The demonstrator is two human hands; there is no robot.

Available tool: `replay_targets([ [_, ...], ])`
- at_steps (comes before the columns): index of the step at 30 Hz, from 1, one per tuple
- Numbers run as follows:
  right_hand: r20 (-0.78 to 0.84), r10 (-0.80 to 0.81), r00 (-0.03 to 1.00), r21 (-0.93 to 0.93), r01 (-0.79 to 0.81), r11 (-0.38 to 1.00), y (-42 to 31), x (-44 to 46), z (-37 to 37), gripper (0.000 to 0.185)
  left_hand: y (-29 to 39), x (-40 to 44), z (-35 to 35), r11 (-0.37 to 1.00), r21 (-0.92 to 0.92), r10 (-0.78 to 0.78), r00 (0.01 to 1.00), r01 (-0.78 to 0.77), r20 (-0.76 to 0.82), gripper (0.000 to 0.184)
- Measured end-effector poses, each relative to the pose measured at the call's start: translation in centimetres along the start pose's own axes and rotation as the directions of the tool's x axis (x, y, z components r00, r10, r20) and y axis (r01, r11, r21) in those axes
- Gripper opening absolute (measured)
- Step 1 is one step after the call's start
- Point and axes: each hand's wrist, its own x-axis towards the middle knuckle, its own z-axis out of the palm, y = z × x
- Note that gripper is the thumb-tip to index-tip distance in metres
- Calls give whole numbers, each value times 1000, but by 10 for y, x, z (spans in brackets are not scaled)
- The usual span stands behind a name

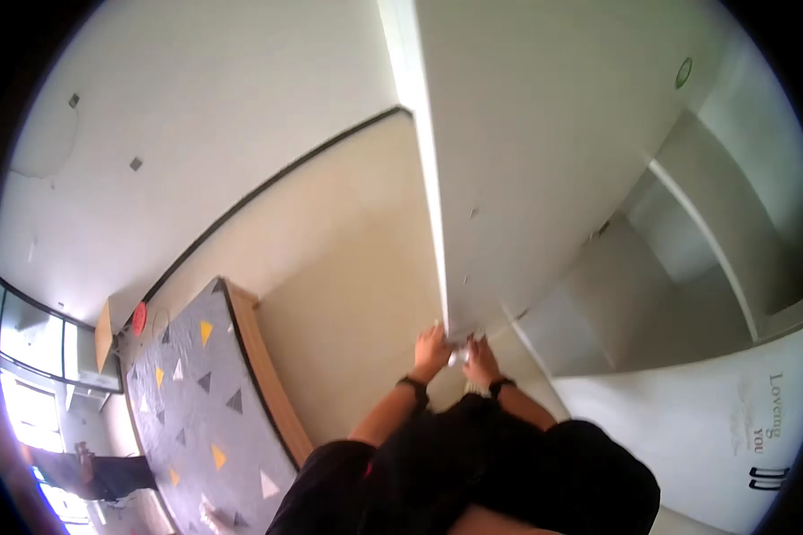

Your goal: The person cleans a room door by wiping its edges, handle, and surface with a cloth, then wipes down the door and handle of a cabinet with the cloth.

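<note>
My left hand (pixel 431 350) is closed by the lower end of a tall white door panel (pixel 509 152), its fingers up against the panel's narrow edge. What those fingers grip, if anything, is too small to make out. Just to the right, my right hand (pixel 482 363) is closed around a small, crumpled-looking white object (pixel 458 357) that sits between the two hands; its kind is unclear. Dark bands circle both wrists. Behind the panel, an open white cabinet (pixel 714 241) shows its inner compartments.
A bed (pixel 214 392) with a grey, triangle-patterned mattress and wooden side stands on the left. White cabinet fronts (pixel 687 428) with lettering are at lower right. Beige floor (pixel 339 259) lies between bed and door. At far left a person's dark sleeve (pixel 116 477) shows near the windows.
</note>
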Motion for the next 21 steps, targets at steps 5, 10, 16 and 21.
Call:
replay_targets([
  [5,32,-110,993,-6,110,994,6,6,-8,69,1,14,-10,997,-72,0,999,-3,-39,35],
  [10,85,-67,994,78,60,995,10,-2,-4,73,2,1,-7,979,-92,-177,981,184,77,46],
  [16,5,49,999,271,-49,961,25,7,12,46,17,-25,2,930,-258,-236,964,262,125,57],
  [21,595,29,803,305,-259,916,13,24,14,35,53,-29,-27,886,-370,-315,948,280,-36,72],
])
